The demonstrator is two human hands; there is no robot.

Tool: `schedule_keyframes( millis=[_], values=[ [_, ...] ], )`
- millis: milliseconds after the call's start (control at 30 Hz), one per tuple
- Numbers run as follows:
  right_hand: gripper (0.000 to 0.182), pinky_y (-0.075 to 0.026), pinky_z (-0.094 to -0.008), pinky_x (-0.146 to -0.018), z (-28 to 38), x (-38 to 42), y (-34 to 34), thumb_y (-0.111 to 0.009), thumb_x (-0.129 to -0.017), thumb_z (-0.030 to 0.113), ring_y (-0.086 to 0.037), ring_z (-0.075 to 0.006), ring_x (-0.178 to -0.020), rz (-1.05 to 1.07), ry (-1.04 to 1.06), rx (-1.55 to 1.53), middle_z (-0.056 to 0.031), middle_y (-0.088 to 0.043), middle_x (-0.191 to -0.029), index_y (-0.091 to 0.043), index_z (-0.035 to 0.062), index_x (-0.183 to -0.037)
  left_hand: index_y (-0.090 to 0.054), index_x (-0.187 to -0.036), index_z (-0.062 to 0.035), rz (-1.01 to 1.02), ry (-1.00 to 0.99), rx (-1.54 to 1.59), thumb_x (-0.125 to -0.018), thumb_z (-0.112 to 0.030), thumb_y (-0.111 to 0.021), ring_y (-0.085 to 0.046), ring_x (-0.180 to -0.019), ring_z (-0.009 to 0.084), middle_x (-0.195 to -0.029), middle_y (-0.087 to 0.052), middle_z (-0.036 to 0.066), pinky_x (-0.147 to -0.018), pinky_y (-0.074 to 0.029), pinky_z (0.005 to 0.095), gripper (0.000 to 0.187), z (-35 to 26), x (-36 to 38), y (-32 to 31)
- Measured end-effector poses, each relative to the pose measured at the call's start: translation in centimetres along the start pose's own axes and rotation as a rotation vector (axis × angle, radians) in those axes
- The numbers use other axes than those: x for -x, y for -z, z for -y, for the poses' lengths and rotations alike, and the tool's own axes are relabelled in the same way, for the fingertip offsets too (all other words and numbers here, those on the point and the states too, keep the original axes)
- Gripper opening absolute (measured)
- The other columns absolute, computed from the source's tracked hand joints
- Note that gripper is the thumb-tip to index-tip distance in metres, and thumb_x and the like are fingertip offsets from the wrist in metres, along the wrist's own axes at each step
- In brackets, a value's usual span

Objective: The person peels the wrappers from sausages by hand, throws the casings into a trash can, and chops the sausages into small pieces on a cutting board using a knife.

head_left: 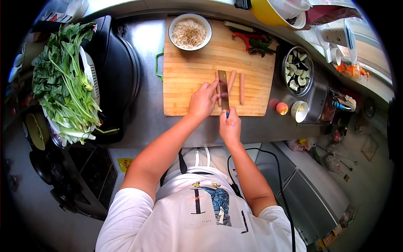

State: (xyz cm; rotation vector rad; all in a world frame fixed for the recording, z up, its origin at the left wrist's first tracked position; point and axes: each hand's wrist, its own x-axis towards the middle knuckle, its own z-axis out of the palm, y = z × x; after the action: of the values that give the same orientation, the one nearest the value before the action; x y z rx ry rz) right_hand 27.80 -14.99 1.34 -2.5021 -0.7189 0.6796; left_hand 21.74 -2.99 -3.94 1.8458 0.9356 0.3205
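My right hand [230, 126] is closed round the blue handle of a knife [223, 90], whose blade points away from me over the wooden cutting board [184, 90]. Just left of the blade, my left hand [203, 100] has its fingers bent over a thin pink sausage [218, 90], its fingertips at the blade. Whether those fingers grip the sausage or only rest on it is hard to tell. To the right of the blade lie a tilted sausage [231, 80] and an upright-lying one [242, 88].
A bowl of pale shreds [189, 32] stands at the board's back left, with red peppers [242, 41] and green peppers [262, 47] at the back right. A dish of cut eggplant [298, 70] is right of the board. Leafy greens [69, 80] fill a white basket on the left.
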Motion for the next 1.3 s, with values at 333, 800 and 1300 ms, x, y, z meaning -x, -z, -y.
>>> schedule_keyframes(
  millis=[333, 800, 1300],
  values=[
    [0.017, -0.047, -0.0492, -0.061, 0.2, -0.1, -0.2, -0.055, -0.095, 0.016, -0.060, -0.0474, -0.071, 0.037, -0.052, 0.049, -0.0260, -0.061, -0.073, -0.049, 0.0007, -0.090, -0.056, -0.133, -0.0138, 0.018, 0.018, -0.013, -0.083, -0.017, -0.070, -0.062, -0.085, 0.0340, -0.096, -0.059, 0.011, -0.073, -0.052, 0.0431, 0.052, 0.0, 0.0, 0.1],
    [0.018, -0.046, -0.0539, -0.064, -0.8, -0.4, -1.8, -0.054, -0.094, 0.017, -0.059, -0.0501, -0.076, 0.044, -0.082, 0.076, -0.0299, -0.061, -0.075, -0.049, -0.0002, -0.091, -0.059, -0.129, -0.0074, -0.013, -0.024, -0.031, -0.083, -0.016, -0.071, -0.062, -0.082, 0.0325, -0.094, -0.060, 0.013, -0.071, -0.052, 0.0396, 0.048, 0.2, 0.1, -0.1],
    [0.025, -0.047, -0.0375, -0.038, -0.4, -1.0, 1.3, -0.054, -0.092, 0.023, -0.056, -0.0229, -0.042, 0.061, -0.428, -0.382, -0.0122, -0.054, -0.058, -0.052, -0.0010, -0.098, -0.060, -0.125, -0.0065, 0.127, -0.065, 0.044, -0.084, -0.012, -0.065, -0.062, -0.082, 0.0345, -0.092, -0.062, 0.015, -0.074, -0.051, 0.0413, 0.042, -1.6, -2.8, -1.1]
  ],
)
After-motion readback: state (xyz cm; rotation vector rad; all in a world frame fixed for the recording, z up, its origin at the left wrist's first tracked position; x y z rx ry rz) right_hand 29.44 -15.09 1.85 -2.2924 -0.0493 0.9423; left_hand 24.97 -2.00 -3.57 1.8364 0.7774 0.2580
